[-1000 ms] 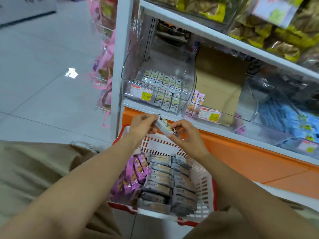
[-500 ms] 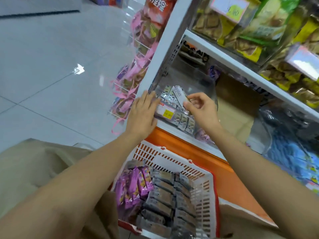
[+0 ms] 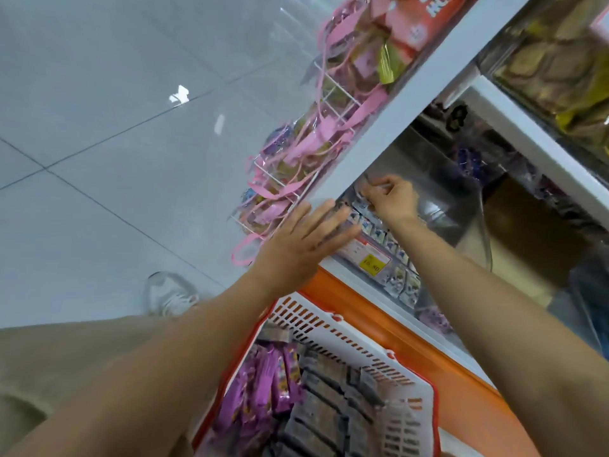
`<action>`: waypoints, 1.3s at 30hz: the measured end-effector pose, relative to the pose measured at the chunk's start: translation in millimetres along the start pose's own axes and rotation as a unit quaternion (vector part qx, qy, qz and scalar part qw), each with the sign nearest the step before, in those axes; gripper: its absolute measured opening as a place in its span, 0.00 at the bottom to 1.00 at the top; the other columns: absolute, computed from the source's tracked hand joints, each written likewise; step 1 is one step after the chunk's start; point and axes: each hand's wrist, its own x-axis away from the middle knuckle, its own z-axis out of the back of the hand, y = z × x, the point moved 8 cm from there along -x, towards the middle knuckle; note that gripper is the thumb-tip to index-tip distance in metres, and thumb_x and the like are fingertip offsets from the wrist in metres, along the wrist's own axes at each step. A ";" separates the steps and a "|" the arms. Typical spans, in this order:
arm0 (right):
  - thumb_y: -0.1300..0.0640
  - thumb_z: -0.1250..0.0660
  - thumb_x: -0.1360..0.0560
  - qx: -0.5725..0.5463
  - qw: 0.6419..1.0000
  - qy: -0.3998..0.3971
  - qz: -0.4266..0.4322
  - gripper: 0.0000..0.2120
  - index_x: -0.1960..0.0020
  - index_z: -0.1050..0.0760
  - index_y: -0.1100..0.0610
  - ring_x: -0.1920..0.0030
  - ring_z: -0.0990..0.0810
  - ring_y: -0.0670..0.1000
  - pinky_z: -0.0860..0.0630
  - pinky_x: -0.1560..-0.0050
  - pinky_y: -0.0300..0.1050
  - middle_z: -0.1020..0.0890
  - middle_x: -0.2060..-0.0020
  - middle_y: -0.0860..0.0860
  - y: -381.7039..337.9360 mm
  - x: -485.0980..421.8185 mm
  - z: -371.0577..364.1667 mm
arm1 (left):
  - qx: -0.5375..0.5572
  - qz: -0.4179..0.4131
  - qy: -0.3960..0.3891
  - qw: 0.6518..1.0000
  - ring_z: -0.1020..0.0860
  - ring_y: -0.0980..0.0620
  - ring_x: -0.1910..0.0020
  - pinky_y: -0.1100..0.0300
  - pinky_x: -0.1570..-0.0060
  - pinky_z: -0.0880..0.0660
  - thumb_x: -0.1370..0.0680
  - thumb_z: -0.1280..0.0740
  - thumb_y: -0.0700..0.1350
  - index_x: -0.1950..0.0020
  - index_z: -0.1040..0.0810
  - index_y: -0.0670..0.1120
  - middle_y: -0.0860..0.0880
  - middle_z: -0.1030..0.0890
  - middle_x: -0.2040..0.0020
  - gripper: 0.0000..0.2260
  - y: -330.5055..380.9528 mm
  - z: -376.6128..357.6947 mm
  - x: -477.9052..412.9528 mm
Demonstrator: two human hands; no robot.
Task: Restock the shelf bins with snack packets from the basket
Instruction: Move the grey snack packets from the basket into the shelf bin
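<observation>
reaching into the clear bin (image 3: 461,206), the right hand (image 3: 392,201) pinches a snack packet (image 3: 370,188); the left hand (image 3: 303,242), fingers straight, is nearer the basket (image 3: 346,331) below.

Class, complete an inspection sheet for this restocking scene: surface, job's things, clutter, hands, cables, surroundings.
Surface: shelf, white with orange base.
Job's things: clear bin part-filled with packets; basket holds purple packets and grey packets.
Clutter: nothing seen.
Hands: right hand pinches a packet inside the bin; left hand flat, fingers straight, at the bin's front.
Cables: nothing seen.
Surroundings: tiled floor; pink-ribboned bags on a side rack.
</observation>
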 end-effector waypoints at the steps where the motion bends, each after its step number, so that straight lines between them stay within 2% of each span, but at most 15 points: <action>1: 0.48 0.26 0.28 0.010 1.000 0.002 -0.001 0.10 0.55 0.21 0.54 0.57 0.16 0.55 0.20 0.50 0.54 0.16 0.60 0.55 -0.4 -5.5 -4.5 | -0.007 -0.009 0.008 1.000 0.47 0.42 0.22 0.43 0.24 0.46 0.27 0.45 0.32 0.21 0.48 0.51 0.46 0.47 0.22 0.36 0.2 -1.5 0.1; 5: 0.54 0.27 0.28 0.028 0.999 -0.018 -0.010 0.06 0.57 0.18 0.56 0.56 0.16 0.57 0.19 0.48 0.54 0.15 0.58 0.59 2.3 -18.3 -23.2 | -0.026 -0.032 0.041 0.998 0.46 0.41 0.23 0.44 0.24 0.48 0.26 0.41 0.34 0.21 0.47 0.50 0.45 0.45 0.23 0.35 0.1 -0.3 -0.5; 8: 0.57 0.31 0.25 0.077 0.995 -0.055 0.012 0.09 0.49 0.17 0.62 0.56 0.19 0.54 0.21 0.49 0.48 0.15 0.55 0.59 -1.3 -18.2 -33.9 | -0.030 -0.037 0.060 0.997 0.44 0.41 0.24 0.45 0.23 0.48 0.26 0.41 0.34 0.22 0.46 0.50 0.45 0.44 0.24 0.34 0.2 1.2 -0.9; 10: 0.58 0.32 0.23 0.101 0.992 -0.077 0.029 0.10 0.46 0.18 0.63 0.58 0.21 0.52 0.23 0.51 0.47 0.16 0.54 0.60 -3.9 -16.8 -37.1 | -0.027 -0.037 0.061 0.997 0.44 0.41 0.24 0.44 0.24 0.48 0.26 0.40 0.34 0.21 0.47 0.50 0.45 0.44 0.24 0.35 0.7 0.8 -1.1; 14: 0.60 0.33 0.23 0.122 0.985 -0.116 0.041 0.12 0.40 0.20 0.59 0.56 0.22 0.49 0.26 0.54 0.41 0.16 0.49 0.58 -5.6 -12.4 -35.5 | -0.010 -0.027 0.051 0.998 0.45 0.42 0.23 0.43 0.25 0.43 0.26 0.39 0.33 0.22 0.46 0.50 0.46 0.45 0.23 0.36 0.7 0.2 -0.9; 19: 0.62 0.35 0.22 0.077 0.988 -0.125 0.045 0.16 0.35 0.24 0.57 0.58 0.23 0.51 0.26 0.57 0.42 0.18 0.49 0.60 -10.5 6.2 -18.6 | 0.004 0.001 0.014 1.000 0.47 0.43 0.22 0.42 0.25 0.45 0.29 0.40 0.31 0.21 0.51 0.52 0.48 0.46 0.22 0.40 0.4 6.3 -1.3; 21: 0.61 0.36 0.21 0.043 0.991 -0.114 0.054 0.14 0.36 0.23 0.57 0.58 0.24 0.49 0.27 0.56 0.41 0.18 0.50 0.58 -13.8 16.9 -6.0 | -0.001 0.014 -0.006 1.000 0.48 0.44 0.22 0.43 0.24 0.48 0.29 0.40 0.32 0.20 0.52 0.53 0.48 0.46 0.21 0.41 3.2 10.0 -0.3; 23: 0.61 0.36 0.21 0.010 0.992 -0.101 0.071 0.12 0.38 0.22 0.57 0.57 0.24 0.47 0.24 0.55 0.40 0.19 0.51 0.52 -17.4 28.7 9.0 | -0.004 0.030 -0.023 0.999 0.48 0.43 0.22 0.43 0.25 0.50 0.30 0.38 0.33 0.20 0.48 0.51 0.46 0.46 0.21 0.41 6.3 14.0 0.1; 25: 0.63 0.36 0.21 -0.034 0.991 -0.091 0.087 0.12 0.40 0.22 0.56 0.58 0.23 0.45 0.22 0.52 0.45 0.20 0.54 0.48 -19.7 43.5 26.4 | -0.003 0.051 -0.039 0.998 0.48 0.42 0.21 0.42 0.25 0.50 0.31 0.36 0.34 0.21 0.45 0.50 0.45 0.45 0.21 0.40 9.8 18.3 -1.1; 27: 0.63 0.36 0.22 -0.079 0.988 -0.088 0.101 0.11 0.43 0.21 0.54 0.60 0.22 0.47 0.21 0.56 0.45 0.20 0.58 0.48 -19.7 63.9 44.3 | -0.003 0.074 -0.057 0.996 0.48 0.41 0.21 0.41 0.25 0.49 0.30 0.36 0.36 0.21 0.44 0.49 0.44 0.44 0.21 0.39 14.2 22.5 -2.2; 29: 0.64 0.36 0.22 -0.109 0.983 -0.082 0.122 0.10 0.45 0.21 0.53 0.59 0.21 0.47 0.21 0.58 0.41 0.19 0.59 0.50 -17.5 87.0 61.4 | -0.007 0.099 -0.079 0.992 0.48 0.40 0.22 0.40 0.25 0.48 0.31 0.35 0.38 0.21 0.43 0.48 0.42 0.44 0.21 0.39 19.5 25.6 -1.8; 32: 0.65 0.36 0.22 -0.157 0.974 -0.077 0.146 0.10 0.47 0.20 0.54 0.60 0.19 0.49 0.22 0.58 0.38 0.18 0.58 0.54 -7.1 123.3 84.1 | -0.008 0.116 -0.092 0.989 0.43 0.38 0.24 0.39 0.27 0.46 0.35 0.30 0.38 0.27 0.34 0.45 0.38 0.37 0.25 0.36 35.1 28.2 0.8; 35: 0.65 0.35 0.22 -0.169 0.972 -0.067 0.152 0.08 0.49 0.20 0.55 0.60 0.19 0.51 0.21 0.59 0.39 0.18 0.59 0.55 20.1 158.4 101.2 | -0.021 0.077 -0.108 0.991 0.36 0.38 0.33 0.42 0.33 0.42 0.39 0.26 0.39 0.34 0.30 0.43 0.38 0.31 0.34 0.33 66.5 24.2 5.1; 39: 0.63 0.35 0.22 -0.150 0.979 -0.090 0.109 0.06 0.50 0.21 0.54 0.62 0.20 0.56 0.23 0.60 0.49 0.18 0.61 0.60 90.3 195.6 91.7 | -0.034 -0.019 -0.150 0.988 0.32 0.39 0.40 0.46 0.41 0.38 0.38 0.27 0.44 0.38 0.29 0.44 0.39 0.25 0.40 0.29 118.7 10.0 15.1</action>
